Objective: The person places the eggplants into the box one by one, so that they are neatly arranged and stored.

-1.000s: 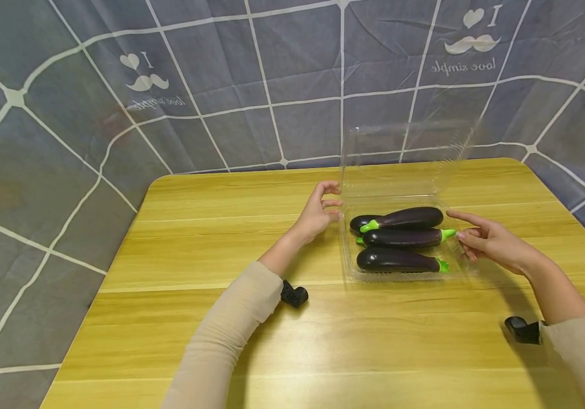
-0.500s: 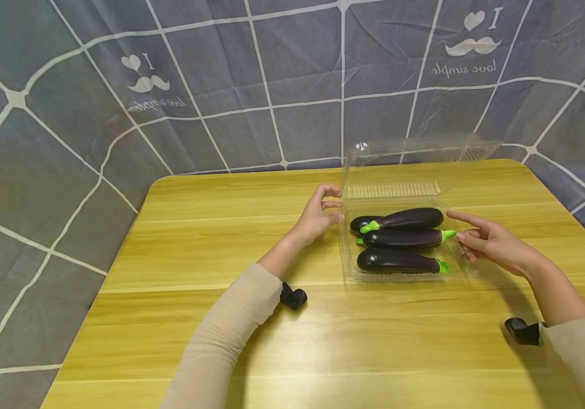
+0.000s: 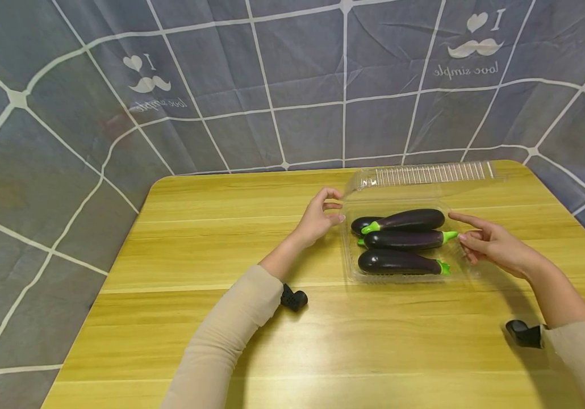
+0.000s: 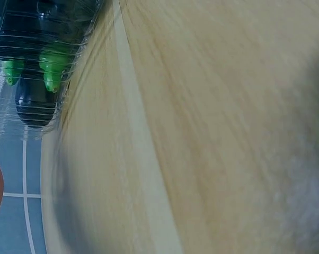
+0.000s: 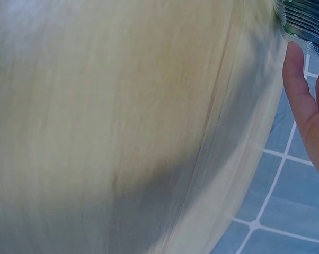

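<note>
Several dark purple eggplants (image 3: 400,240) with green stems lie in a hinged clear plastic box (image 3: 400,279). Its transparent lid (image 3: 433,174) leans back behind the tray, low over the table's far edge. At the box's left wall is my left hand (image 3: 317,217), fingers bent, with thumb and fingertips touching the side. My right hand (image 3: 497,243) is at the right wall, index finger stretched out and thumb by the rim. Through the ribbed plastic wall, the left wrist view shows green stems (image 4: 53,66). Only part of the thumb side of my right hand (image 5: 310,111) appears in the right wrist view.
The wooden table (image 3: 195,238) has rounded far corners. Behind it hangs a grey cloth (image 3: 303,68) with white grid lines and printed words. Black wrist-worn pieces (image 3: 293,298) stick out by both sleeves.
The box lid has swung backward and down from nearly upright to low behind the tray. Both hands and the eggplants have stayed in place.
</note>
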{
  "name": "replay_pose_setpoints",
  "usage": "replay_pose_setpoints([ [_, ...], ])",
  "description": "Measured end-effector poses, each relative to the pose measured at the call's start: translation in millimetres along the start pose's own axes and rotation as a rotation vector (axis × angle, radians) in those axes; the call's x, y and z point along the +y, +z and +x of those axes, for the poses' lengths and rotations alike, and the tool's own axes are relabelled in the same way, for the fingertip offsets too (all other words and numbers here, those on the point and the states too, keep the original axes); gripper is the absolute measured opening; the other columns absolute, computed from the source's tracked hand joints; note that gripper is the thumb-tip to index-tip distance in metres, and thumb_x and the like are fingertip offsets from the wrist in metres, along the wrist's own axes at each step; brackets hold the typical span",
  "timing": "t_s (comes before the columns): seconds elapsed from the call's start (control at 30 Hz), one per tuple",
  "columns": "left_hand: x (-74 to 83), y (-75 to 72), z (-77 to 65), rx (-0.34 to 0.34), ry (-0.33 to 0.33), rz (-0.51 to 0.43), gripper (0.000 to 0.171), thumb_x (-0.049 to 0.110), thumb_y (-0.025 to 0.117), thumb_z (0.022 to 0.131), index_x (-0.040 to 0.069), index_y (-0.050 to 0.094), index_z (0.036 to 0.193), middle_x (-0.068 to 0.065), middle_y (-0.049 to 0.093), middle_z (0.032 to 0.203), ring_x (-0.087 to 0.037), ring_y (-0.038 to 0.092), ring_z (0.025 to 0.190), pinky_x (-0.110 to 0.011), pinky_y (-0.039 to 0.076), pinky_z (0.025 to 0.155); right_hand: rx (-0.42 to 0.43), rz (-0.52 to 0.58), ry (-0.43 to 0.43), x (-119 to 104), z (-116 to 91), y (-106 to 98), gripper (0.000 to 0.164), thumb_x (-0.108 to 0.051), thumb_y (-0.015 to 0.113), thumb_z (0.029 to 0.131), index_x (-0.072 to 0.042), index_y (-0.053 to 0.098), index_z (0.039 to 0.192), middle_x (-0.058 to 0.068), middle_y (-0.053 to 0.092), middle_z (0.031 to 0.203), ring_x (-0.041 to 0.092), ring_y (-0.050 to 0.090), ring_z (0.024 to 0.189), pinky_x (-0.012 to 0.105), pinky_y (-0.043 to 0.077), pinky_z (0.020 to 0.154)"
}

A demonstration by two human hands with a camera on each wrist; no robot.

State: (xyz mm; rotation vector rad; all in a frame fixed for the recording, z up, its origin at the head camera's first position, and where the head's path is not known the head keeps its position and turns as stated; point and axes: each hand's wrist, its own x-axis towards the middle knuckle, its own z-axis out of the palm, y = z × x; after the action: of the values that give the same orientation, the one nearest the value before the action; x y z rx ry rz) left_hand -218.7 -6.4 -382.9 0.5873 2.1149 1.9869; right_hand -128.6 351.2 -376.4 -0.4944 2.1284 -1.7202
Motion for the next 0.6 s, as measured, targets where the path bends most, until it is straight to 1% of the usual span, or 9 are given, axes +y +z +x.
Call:
replay_pose_setpoints([
  [0.13, -0.2, 0.2, -0.1, -0.002, -0.001, 0.007, 0.034, -0.022, 0.056, 0.081, -0.006, 0.046, 0.110, -0.018, 0.045, 0.127, -0.033, 0.049, 0.114, -0.032, 0.048, 0.088, 0.001, 0.001, 0.001, -0.3, 0.3, 0.6, 0.052, -0.003, 0.039, 0.100, -0.018, 0.025, 0.148, 0.004, 0.047, 0.065, 0.020, 0.046, 0.054, 0.036, 0.044, 0.051],
  [0.2, -0.1, 0.1, -0.5, -0.009, 0.003, 0.010, 0.031, -0.022, 0.055, 0.081, -0.008, 0.047, 0.107, -0.020, 0.046, 0.126, -0.034, 0.048, 0.115, -0.033, 0.048, 0.089, 0.015, 0.004, 0.020, -0.6, 0.7, 1.1, 0.050, -0.006, 0.040, 0.100, -0.021, 0.028, 0.146, 0.004, 0.048, 0.067, 0.019, 0.046, 0.054, 0.035, 0.046, 0.052],
  [0.23, -0.1, 0.1, -0.8, -0.015, 0.006, 0.012, 0.029, -0.022, 0.055, 0.081, -0.009, 0.047, 0.106, -0.021, 0.046, 0.126, -0.035, 0.048, 0.116, -0.033, 0.048, 0.090, 0.020, 0.001, 0.028, -0.8, 0.9, 1.3, 0.049, -0.007, 0.040, 0.100, -0.020, 0.027, 0.146, 0.004, 0.049, 0.068, 0.019, 0.047, 0.054, 0.034, 0.046, 0.053],
  [0.4, -0.4, 0.5, -1.4, -0.027, 0.025, 0.035, 0.023, -0.022, 0.054, 0.081, -0.009, 0.048, 0.100, -0.023, 0.045, 0.124, -0.036, 0.047, 0.118, -0.035, 0.048, 0.090, 0.044, -0.024, 0.067, -1.7, 1.4, 2.1, 0.048, -0.011, 0.040, 0.101, -0.012, 0.021, 0.146, 0.004, 0.050, 0.071, 0.018, 0.047, 0.054, 0.032, 0.047, 0.056],
  [0.43, -0.6, 0.7, -1.4, -0.026, 0.027, 0.044, 0.023, -0.022, 0.054, 0.081, -0.009, 0.048, 0.099, -0.022, 0.045, 0.123, -0.035, 0.047, 0.118, -0.035, 0.049, 0.089, 0.047, -0.032, 0.078, -1.9, 1.2, 2.4, 0.046, -0.012, 0.039, 0.101, -0.011, 0.023, 0.144, 0.004, 0.050, 0.069, 0.018, 0.046, 0.054, 0.032, 0.047, 0.055],
  [0.5, -0.9, 1.0, -1.3, -0.022, 0.031, 0.064, 0.021, -0.021, 0.054, 0.081, -0.008, 0.049, 0.097, -0.021, 0.045, 0.121, -0.034, 0.048, 0.116, -0.035, 0.049, 0.088, 0.048, -0.045, 0.103, -2.2, 0.7, 2.9, 0.030, -0.013, 0.039, 0.101, -0.005, 0.040, 0.130, 0.004, 0.049, 0.067, 0.019, 0.047, 0.056, 0.031, 0.046, 0.057],
  [0.53, -1.0, 0.9, -1.4, -0.018, 0.033, 0.085, 0.021, -0.020, 0.055, 0.082, -0.007, 0.049, 0.096, -0.020, 0.046, 0.120, -0.034, 0.048, 0.115, -0.034, 0.050, 0.087, 0.041, -0.046, 0.113, -2.4, 0.4, 3.2, 0.023, -0.013, 0.038, 0.101, -0.004, 0.048, 0.120, 0.003, 0.048, 0.066, 0.019, 0.046, 0.056, 0.031, 0.045, 0.058],
  [0.57, -1.1, 0.8, -1.4, -0.017, 0.034, 0.101, 0.020, -0.019, 0.056, 0.082, -0.006, 0.050, 0.095, -0.020, 0.046, 0.119, -0.033, 0.049, 0.114, -0.033, 0.050, 0.086, 0.037, -0.038, 0.117, -2.5, 0.1, 3.4, 0.019, -0.013, 0.038, 0.102, -0.003, 0.053, 0.110, 0.003, 0.048, 0.065, 0.019, 0.046, 0.057, 0.030, 0.045, 0.059],
  [0.6, -1.2, 0.5, -1.6, -0.016, 0.038, 0.123, 0.019, -0.018, 0.056, 0.082, -0.005, 0.050, 0.094, -0.019, 0.047, 0.118, -0.033, 0.050, 0.113, -0.032, 0.049, 0.086, 0.037, -0.021, 0.112, -2.7, 0.1, 3.8, 0.017, -0.011, 0.039, 0.101, -0.007, 0.054, 0.107, 0.003, 0.049, 0.064, 0.019, 0.047, 0.057, 0.030, 0.045, 0.058],
])
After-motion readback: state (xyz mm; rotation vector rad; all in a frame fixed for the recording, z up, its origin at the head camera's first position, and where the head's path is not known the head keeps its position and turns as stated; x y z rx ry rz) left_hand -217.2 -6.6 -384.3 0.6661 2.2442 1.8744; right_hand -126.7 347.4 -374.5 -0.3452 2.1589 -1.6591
